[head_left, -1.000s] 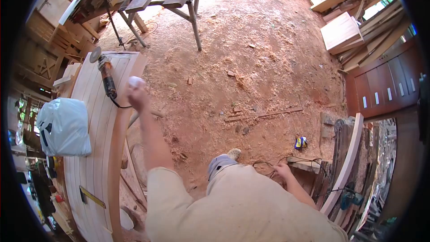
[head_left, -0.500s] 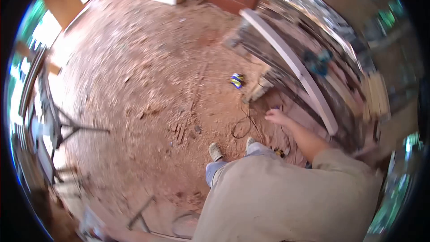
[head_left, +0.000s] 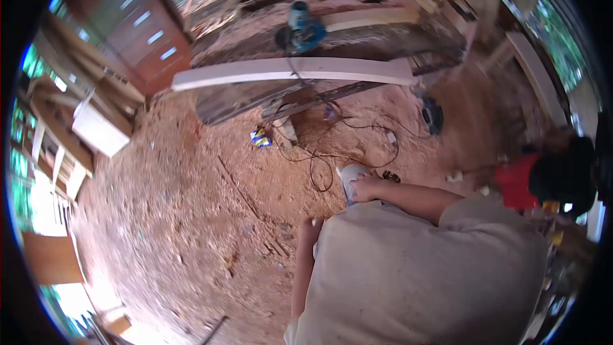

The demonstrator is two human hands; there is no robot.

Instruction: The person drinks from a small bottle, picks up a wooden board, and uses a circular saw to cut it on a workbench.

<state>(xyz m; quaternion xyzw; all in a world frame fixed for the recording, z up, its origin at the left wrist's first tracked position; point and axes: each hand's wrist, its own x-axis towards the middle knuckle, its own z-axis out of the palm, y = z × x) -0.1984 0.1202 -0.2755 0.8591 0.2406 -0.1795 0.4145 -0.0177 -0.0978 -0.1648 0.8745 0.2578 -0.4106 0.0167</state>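
Your right hand rests on your trouser leg near the centre of the frame, its fingers slightly apart and pinching nothing you can make out. Your left hand hangs lower, left of your shirt; a small pale spot shows at its fingertips, but whether they pinch something or are merely together, you cannot tell.

The dark cable lies in loose loops on the ground just ahead of your hands, touched by neither. It should be light and limp, ready to snag on itself—best taken by a single free loop, not the tangle. Above it, across the upper middle, the long pale timber looks stiff and fairly heavy, steadier held with two hands spread along it. Behind that sits the blue power tool—likely dense, and surest by its body, never its cord.
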